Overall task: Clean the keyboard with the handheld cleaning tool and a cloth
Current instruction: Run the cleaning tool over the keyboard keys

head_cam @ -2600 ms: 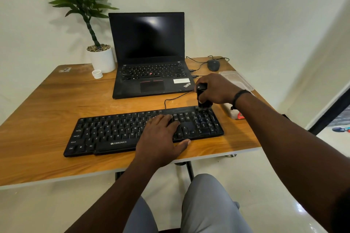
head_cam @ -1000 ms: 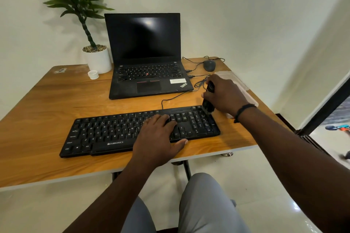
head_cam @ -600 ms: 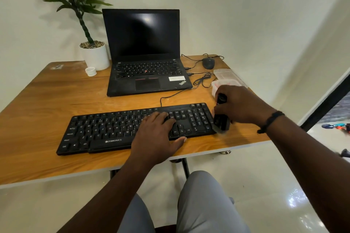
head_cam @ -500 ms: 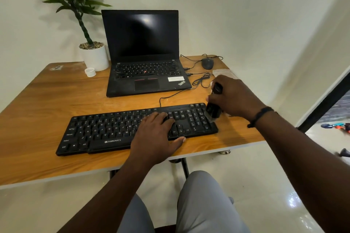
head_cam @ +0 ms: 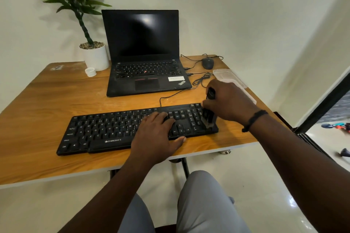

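Black keyboard (head_cam: 121, 130) lies across the near half of the wooden table (head_cam: 37, 115), long side roughly 9-to-3 o'clock, slightly tilted up toward 3. We see the left hand (head_cam: 157, 136) flat on it, fingers straight, palm over the right-of-centre keys, thumb on the front edge; it presses down and grips nothing. The right hand (head_cam: 230, 103) sits at the keyboard's 3 o'clock end, fingers curled round a black handheld cleaning tool (head_cam: 209, 111). Tool stands near upright, top poking out above the fist, pale brush end touching the number-pad keys at the right edge. Black band on the right wrist.

At 12 o'clock from the keyboard, an open black laptop (head_cam: 145, 73), screen dark. At its 3 o'clock a dark mouse (head_cam: 207, 63) with loose cables. A clear plastic package (head_cam: 227, 77) lies just behind the right hand, partly hidden by it. At 10 o'clock, a white pot with a plant (head_cam: 94, 56) and a small white cap (head_cam: 90, 72) beside it. We cannot make out a cloth for certain.
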